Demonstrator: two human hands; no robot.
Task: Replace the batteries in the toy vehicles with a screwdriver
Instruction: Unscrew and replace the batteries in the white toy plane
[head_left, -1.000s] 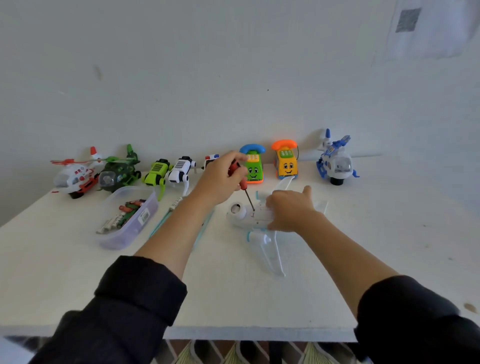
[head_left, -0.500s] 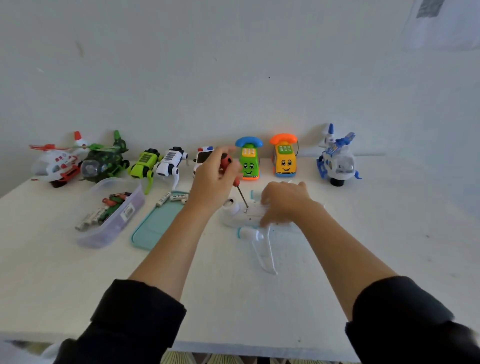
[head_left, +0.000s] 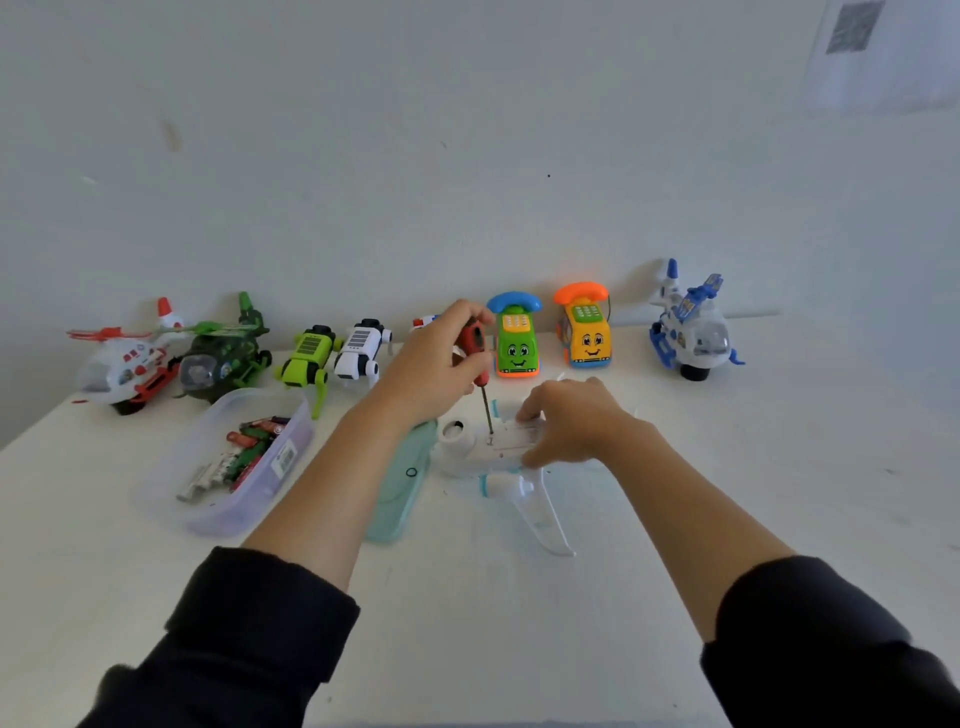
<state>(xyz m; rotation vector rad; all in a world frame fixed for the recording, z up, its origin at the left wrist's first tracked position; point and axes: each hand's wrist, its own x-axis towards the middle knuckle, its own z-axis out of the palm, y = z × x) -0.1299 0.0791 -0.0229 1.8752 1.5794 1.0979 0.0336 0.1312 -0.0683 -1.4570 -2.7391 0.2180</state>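
Centrally on the white tabletop (head_left: 727, 493) lies a white toy airplane (head_left: 498, 452), belly up, one wing pointing toward the viewer. The left hand (head_left: 431, 369) curls its fingers and thumb around the red handle of a screwdriver (head_left: 478, 358), which stands nearly upright with its tip set on the plane's underside. The right hand (head_left: 566, 421) grips the fuselage from the right, fingers bent over the top and thumb at the near side. Just left of the plane lies a pale teal tray (head_left: 400, 488), partly under the left forearm, with a small black ring on it. Further left sits a clear plastic tub (head_left: 228, 462) holding loose batteries (head_left: 234, 457). Along the back edge, against a plain pale wall (head_left: 467, 156), stands a row of toys: a white-and-red helicopter (head_left: 124, 364), a green camouflage helicopter (head_left: 223, 358), a lime robot dog (head_left: 306, 356), a white robot dog (head_left: 361, 351), a green telephone car (head_left: 514, 338), a yellow telephone car (head_left: 584, 330) and a blue-and-white plane (head_left: 688, 325). A sheet of paper (head_left: 878, 52) hangs on the wall at upper right.
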